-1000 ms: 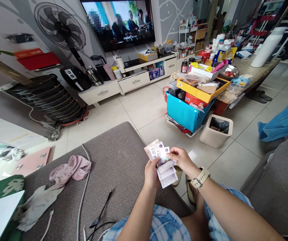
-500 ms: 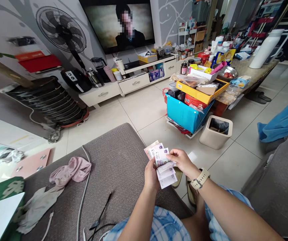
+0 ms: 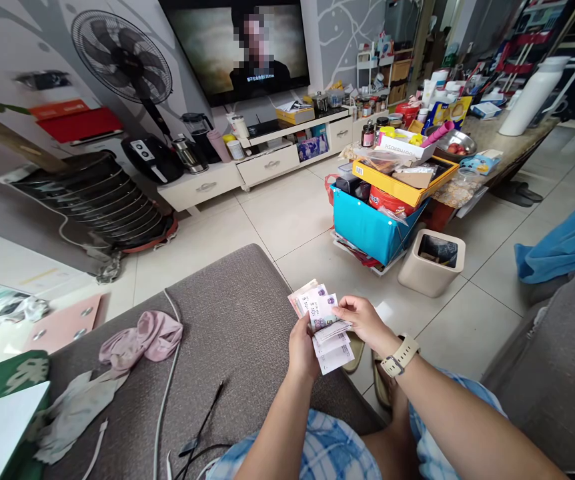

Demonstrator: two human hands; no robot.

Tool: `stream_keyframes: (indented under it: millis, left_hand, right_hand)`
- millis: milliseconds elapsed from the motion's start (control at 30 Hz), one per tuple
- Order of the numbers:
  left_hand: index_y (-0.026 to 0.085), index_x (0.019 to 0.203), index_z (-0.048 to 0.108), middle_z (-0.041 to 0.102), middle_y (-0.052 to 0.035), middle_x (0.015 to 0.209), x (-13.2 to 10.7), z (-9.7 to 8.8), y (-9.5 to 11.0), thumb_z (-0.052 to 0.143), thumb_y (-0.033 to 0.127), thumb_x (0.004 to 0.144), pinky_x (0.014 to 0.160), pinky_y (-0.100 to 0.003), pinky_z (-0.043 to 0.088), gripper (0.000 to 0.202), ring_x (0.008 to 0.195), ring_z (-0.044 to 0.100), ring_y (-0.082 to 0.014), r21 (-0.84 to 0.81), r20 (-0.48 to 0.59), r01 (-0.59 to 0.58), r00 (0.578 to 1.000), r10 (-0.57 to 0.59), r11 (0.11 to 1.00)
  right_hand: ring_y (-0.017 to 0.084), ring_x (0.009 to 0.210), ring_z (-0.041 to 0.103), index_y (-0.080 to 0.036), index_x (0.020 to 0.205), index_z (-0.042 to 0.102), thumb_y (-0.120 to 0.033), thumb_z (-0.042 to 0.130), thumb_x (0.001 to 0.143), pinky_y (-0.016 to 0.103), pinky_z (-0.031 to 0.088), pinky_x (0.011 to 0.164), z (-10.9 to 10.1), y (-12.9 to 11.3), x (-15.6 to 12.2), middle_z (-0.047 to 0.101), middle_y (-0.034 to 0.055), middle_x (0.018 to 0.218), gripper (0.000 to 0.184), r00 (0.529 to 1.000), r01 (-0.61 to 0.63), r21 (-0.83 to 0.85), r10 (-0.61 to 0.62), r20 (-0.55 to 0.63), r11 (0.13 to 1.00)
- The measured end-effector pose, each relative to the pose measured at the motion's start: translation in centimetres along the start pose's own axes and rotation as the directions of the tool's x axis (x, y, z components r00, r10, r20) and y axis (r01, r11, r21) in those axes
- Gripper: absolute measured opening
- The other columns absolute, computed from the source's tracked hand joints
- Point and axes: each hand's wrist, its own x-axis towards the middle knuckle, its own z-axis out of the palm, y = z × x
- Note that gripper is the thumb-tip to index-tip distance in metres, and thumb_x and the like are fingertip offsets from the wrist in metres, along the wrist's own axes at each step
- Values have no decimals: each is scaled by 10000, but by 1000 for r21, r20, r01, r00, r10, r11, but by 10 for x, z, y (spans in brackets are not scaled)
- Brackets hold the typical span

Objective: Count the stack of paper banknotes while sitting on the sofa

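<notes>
A fanned stack of banknotes [image 3: 319, 311] is held in front of me, above my knees. My left hand [image 3: 301, 349] is closed round the lower part of the stack from the left. My right hand [image 3: 362, 319], with a watch with a beige strap on its wrist, pinches the top notes at their right edge between thumb and fingers. I sit on a grey-brown sofa [image 3: 227, 327] in blue checked shorts.
A beige waste bin [image 3: 431, 261] and a blue box [image 3: 367, 230] piled with goods stand on the tiled floor ahead. Pink cloth [image 3: 142, 337] and a white cable [image 3: 165, 380] lie on the sofa to my left. A fan, a TV and a low cabinet line the far wall.
The TV picture has changed from a group scene to a single figure. My hands and the notes have hardly moved; the fan of notes sits slightly lower.
</notes>
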Motion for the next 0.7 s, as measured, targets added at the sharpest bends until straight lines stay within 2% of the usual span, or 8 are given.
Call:
stream_keyframes:
  millis: [367, 700]
  left_hand:
    - [80, 969, 718, 778, -145, 900, 1, 0, -1, 648, 244, 793, 762, -364, 588, 251, 827, 759, -287, 1, 43, -18, 999, 18, 1000]
    - [88, 999, 719, 780, -142, 921, 2, -3, -3, 616, 256, 833, 772, -363, 588, 258, 850, 757, -281, 29, 42, -25, 999, 24, 999]
  right_hand:
    - [131, 589, 404, -189, 695, 588, -560, 748, 783, 275, 292, 569, 0, 4, 1, 490, -33, 625, 414, 1000, 11, 35, -11, 18, 999]
    - [145, 617, 453, -193, 721, 608, -575, 750, 767, 281, 333, 580, 2, -2, 0, 540, -17, 656, 411, 1000, -6, 55, 6, 1, 998]
